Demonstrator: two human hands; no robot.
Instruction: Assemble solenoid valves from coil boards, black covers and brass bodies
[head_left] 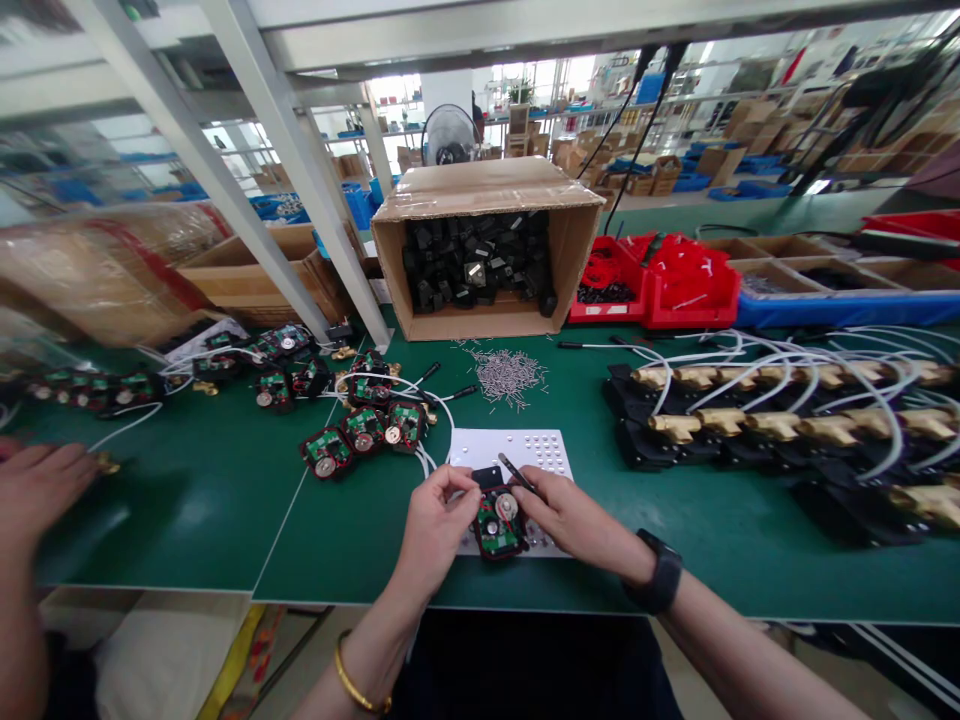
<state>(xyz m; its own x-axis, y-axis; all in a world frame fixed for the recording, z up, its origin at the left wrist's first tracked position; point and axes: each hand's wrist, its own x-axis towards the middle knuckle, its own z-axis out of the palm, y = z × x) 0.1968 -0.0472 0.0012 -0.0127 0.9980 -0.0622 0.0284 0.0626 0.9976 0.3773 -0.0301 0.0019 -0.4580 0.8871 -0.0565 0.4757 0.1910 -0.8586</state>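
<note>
Currently, both hands at one open circuit-board unit (495, 538), lower centre of frame.
Left hand (441, 515) pinched closed by its upper-left edge, contents unclear; right hand (574, 512), curled round dark tweezers (514, 468), flanks its right side; unit's long axis roughly up-frame.

the circuit board (504, 527) is green, its housing (501, 556) black, the sheet (478, 446) white, the tabletop (675, 535) dark green.

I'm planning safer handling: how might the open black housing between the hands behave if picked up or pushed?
The open black housing looks rigid, so it should keep its shape. Its exposed green circuit board seems fragile if pressed. The squarish outline suggests sliding, not rolling.
</note>
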